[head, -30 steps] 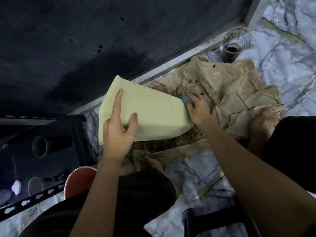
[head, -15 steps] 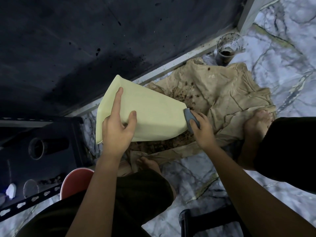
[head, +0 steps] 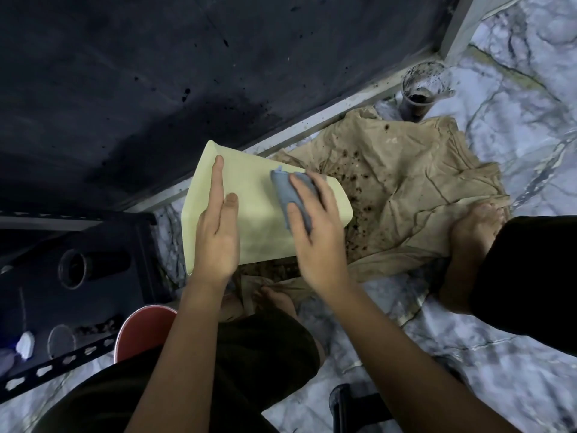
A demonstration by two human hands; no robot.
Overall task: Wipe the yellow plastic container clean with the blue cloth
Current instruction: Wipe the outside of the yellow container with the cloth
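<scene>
The pale yellow plastic container [head: 253,214] is held tilted above a stained tan sheet, its broad side facing me. My left hand [head: 217,232] holds its near left side, forefinger stretched along the face and thumb lying on top. My right hand [head: 315,226] presses the folded blue cloth [head: 288,195] flat against the container's right half, fingers spread over the cloth. The container's far end and underside are hidden.
A crumpled tan sheet [head: 406,189] speckled with dark spots lies on the marble floor. A dirty clear cup [head: 421,92] stands by the metal frame at the back. A dark shelf unit [head: 78,276] and a red bowl [head: 143,332] are at left. My bare feet rest on the sheet.
My right hand has moved the blue cloth from the container's right end up onto its broad face, toward the left. My left hand keeps its hold.
</scene>
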